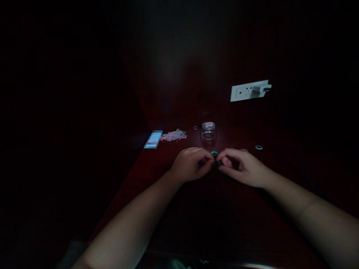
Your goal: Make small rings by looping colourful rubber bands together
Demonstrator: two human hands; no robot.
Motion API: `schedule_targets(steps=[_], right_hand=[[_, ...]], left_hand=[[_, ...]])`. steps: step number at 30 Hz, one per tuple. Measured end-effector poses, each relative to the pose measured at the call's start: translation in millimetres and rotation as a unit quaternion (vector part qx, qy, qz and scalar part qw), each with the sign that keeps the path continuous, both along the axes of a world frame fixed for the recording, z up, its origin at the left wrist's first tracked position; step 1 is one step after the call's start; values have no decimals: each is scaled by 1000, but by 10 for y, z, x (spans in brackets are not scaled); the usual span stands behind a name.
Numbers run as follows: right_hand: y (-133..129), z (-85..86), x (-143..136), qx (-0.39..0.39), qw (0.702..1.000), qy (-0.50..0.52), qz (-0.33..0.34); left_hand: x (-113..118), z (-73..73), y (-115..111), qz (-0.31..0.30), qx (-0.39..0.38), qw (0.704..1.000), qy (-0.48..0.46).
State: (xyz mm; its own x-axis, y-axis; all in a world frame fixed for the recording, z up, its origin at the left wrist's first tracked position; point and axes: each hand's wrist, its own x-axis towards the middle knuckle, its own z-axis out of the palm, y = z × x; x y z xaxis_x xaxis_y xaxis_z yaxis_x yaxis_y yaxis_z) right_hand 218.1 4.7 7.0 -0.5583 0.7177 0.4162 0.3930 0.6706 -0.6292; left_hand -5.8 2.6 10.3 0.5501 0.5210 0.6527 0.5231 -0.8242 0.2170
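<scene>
My left hand (193,164) has its thumb and fingers pinched at the middle of the dark red table (196,216). Close by on the right, the fingertips of my right hand (242,167) are drawn together too. Between the two sets of fingertips is a small dark thing (218,163), too dim to make out, which both hands seem to hold. A green ring-shaped band (214,153) shows just beyond the fingertips.
A clear lidded jar (208,131) stands behind the hands. Left of it lie a pile of colourful bands (175,135) and a lit phone (153,139). A blue band (258,147) lies right, a small ring (195,127) behind. A socket panel (246,91) with a plug is on the wall.
</scene>
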Motion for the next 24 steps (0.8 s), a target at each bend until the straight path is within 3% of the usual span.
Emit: schedule_targets(steps=[24], right_hand=[[56, -38, 32, 19, 1000, 4, -3]], left_hand=[[-2, -3, -5, -8, -23, 999, 34]])
